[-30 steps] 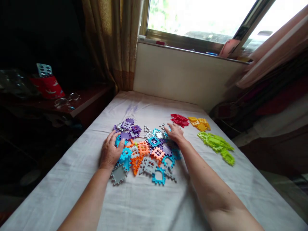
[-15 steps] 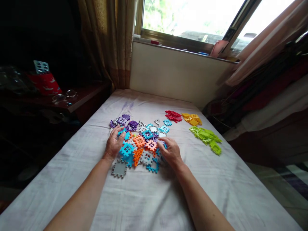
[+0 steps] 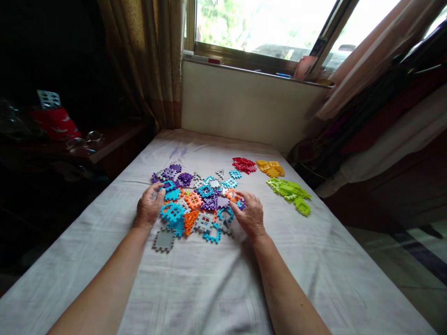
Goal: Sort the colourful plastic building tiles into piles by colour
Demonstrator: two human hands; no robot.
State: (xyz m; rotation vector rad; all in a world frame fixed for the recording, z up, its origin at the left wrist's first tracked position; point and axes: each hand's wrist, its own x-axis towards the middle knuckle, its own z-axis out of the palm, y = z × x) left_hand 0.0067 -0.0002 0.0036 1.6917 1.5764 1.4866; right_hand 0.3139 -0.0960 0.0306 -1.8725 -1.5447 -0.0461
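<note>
A mixed pile of interlocking plastic tiles [image 3: 206, 202] lies between my hands, in blue, orange, purple, white and grey with toothed edges. At the pile's left side my left hand [image 3: 150, 207] pinches the edge of a blue tile [image 3: 169, 185] with thumb and fingertips. My right hand [image 3: 250, 215] grips an orange window tile [image 3: 231, 194] at the pile's right side, and a purple and blue tile [image 3: 240, 204] shows by its fingers. Nearest to me, a solid grey square tile [image 3: 164, 239] lies flat. Purple tiles [image 3: 170, 173] gather at the far left.
Farther right on the sheet-covered surface [image 3: 195, 284] lie separate heaps of red tiles [image 3: 244, 165], yellow tiles [image 3: 271, 168] and lime-green tiles [image 3: 289, 191]. A dark side table with glasses [image 3: 85, 141] and a red container [image 3: 57, 123] stands at left. A window is ahead.
My right hand has taken the orange window tile from the pile and shifted it up and right, baring purple and white tiles. My left hand stays by the blue tile. The view has shifted slightly.
</note>
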